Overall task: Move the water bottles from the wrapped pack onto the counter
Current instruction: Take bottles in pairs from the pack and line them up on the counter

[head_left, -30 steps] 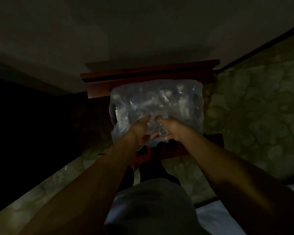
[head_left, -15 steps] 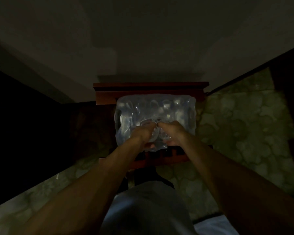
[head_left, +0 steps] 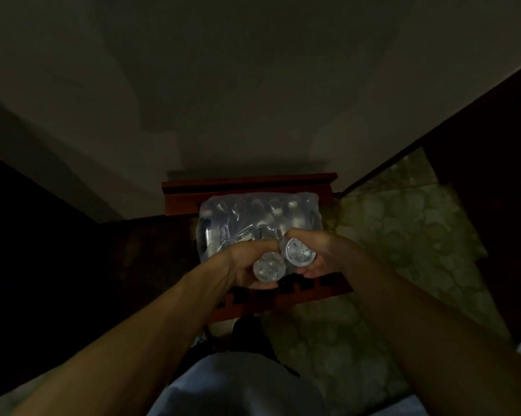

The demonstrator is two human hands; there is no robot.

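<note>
A pack of water bottles (head_left: 253,217) in clear plastic wrap lies on a red-brown wooden chair (head_left: 247,187) in a dim room. My left hand (head_left: 241,265) grips one clear bottle (head_left: 268,268) by its body, its round bottom facing me. Beside it my right hand (head_left: 322,250) grips a second bottle (head_left: 299,252), bottom also toward me. Both bottles are at the pack's near side, just in front of the wrap. Their necks are hidden by my fingers and the pack.
A pale wall (head_left: 253,85) rises behind the chair. Green patterned floor (head_left: 403,241) spreads to the right. A dark piece of furniture (head_left: 499,151) stands at the far right. Left of the chair is deep shadow. My grey clothing (head_left: 238,385) fills the bottom.
Both hands were working at the wrap on the near side; now each has drawn a bottle out toward me. The view has pulled back from the pack.
</note>
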